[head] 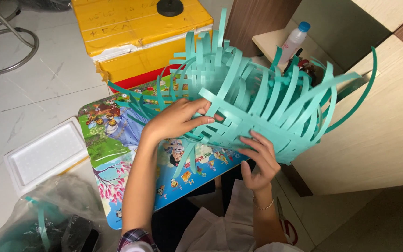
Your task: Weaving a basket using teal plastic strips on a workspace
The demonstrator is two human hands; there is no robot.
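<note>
Half-woven teal strip basket held up in the air over a small colourful cartoon-print bench, tipped on its side, loose strip ends fanning out far and right. Weave looks tight near the hands, open and unfinished toward the strip ends.

Left hand on the near-left side of the basket, fingers curled around a few strips, thumb on the woven part: clamped on the basket. Right hand under the near edge, fingers spread and pressed flat against the woven base, propping it rather than pinching.

Step in hand, as I judge it: weaving the side wall, with the left hand working a strip through while the right steadies. Next move likely calls for picking one loose strip, threading it over-under across the uprights and pulling it snug without letting the earlier rows slip.

Around: yellow foam box far left, white foam lid on the floor at left, plastic bag with more teal strips near left, white bottle with a blue cap on a shelf far right, wooden cabinet at right.
</note>
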